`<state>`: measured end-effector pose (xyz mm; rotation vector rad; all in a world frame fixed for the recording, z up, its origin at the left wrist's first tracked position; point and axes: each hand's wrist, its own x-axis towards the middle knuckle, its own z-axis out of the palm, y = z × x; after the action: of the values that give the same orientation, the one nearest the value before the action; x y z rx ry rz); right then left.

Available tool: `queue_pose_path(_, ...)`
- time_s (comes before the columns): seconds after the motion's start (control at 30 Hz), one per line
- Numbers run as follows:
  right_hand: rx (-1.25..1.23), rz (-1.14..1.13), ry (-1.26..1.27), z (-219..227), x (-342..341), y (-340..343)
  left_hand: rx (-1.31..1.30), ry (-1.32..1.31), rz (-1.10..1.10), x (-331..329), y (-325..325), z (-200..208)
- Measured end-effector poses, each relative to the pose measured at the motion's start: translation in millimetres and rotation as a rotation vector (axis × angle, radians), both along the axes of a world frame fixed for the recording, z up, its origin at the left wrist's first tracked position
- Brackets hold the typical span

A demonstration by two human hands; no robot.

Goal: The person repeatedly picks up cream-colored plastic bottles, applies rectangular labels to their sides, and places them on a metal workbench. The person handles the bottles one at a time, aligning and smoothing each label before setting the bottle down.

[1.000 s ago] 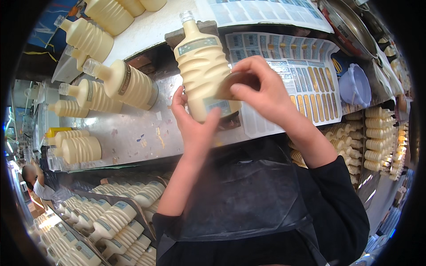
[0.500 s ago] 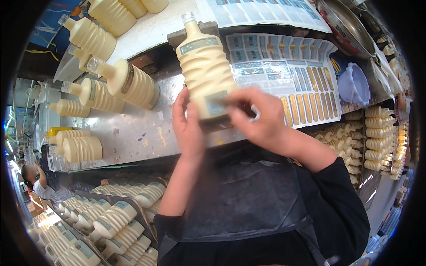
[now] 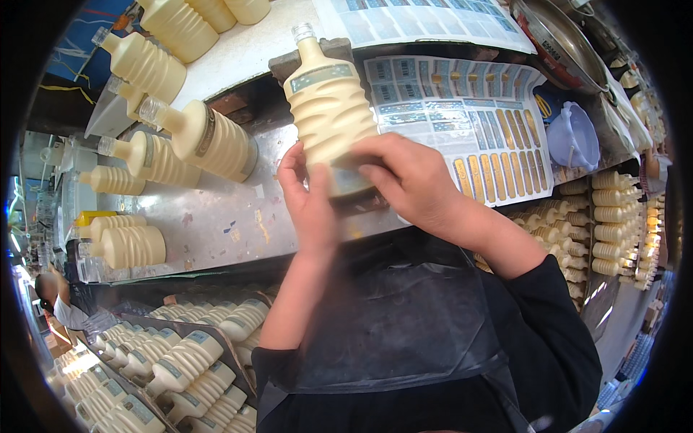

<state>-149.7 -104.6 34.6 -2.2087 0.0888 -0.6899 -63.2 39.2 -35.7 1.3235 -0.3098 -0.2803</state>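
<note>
A cream bottle point(image 3: 330, 108) with wavy ridges and a clear threaded neck leans back, its upper part against a dark block point(image 3: 284, 66). Around its lower left side my left hand point(image 3: 309, 206) is closed, thumb at the front. My right hand point(image 3: 419, 177) presses its gathered fingers and thumb on the lower front of the bottle, partly covering a grey-blue label point(image 3: 349, 181) there. A narrow blue-grey band label point(image 3: 322, 76) crosses the bottle's shoulder.
Sticker sheets point(image 3: 462, 130) with blue and gold labels lie to the right, beside a lavender bucket point(image 3: 574, 137). Several cream bottles point(image 3: 213, 141) stand on the metal worktop point(image 3: 216, 216) at left. Racks of bottles point(image 3: 184, 357) fill the lower left. A person point(image 3: 68, 310) is at far left.
My right hand has shifted slightly up and left over the lower label, its fingers now covering more of the bottle's front. My left hand keeps its hold on the bottle.
</note>
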Motion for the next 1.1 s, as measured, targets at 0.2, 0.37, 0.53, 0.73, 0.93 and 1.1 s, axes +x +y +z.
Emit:
queue_pose_path(0.2,-0.556,0.092,-0.322,0,10,0,-0.183,0.18,-0.01,-2,5,16)
queue_pose_path(0.37,-0.634,0.23,-0.298,5,2,28,-0.224,0.212,-0.051,3,15,2)
queue_pose_path(0.53,-0.742,0.205,-0.228,2,2,38,-0.294,0.261,-0.099,4,19,-3)
queue_pose_path(0.73,0.098,-0.121,0.034,3,-4,30,-0.118,0.154,-0.017,2,17,6)
queue_pose_path(0.93,-0.011,-0.078,-0.035,-19,6,35,-0.023,0.109,-0.002,1,2,0)
queue_pose_path(1.1,0.055,-0.255,-0.036,-31,0,14,0.254,-0.144,0.018,4,1,-11)
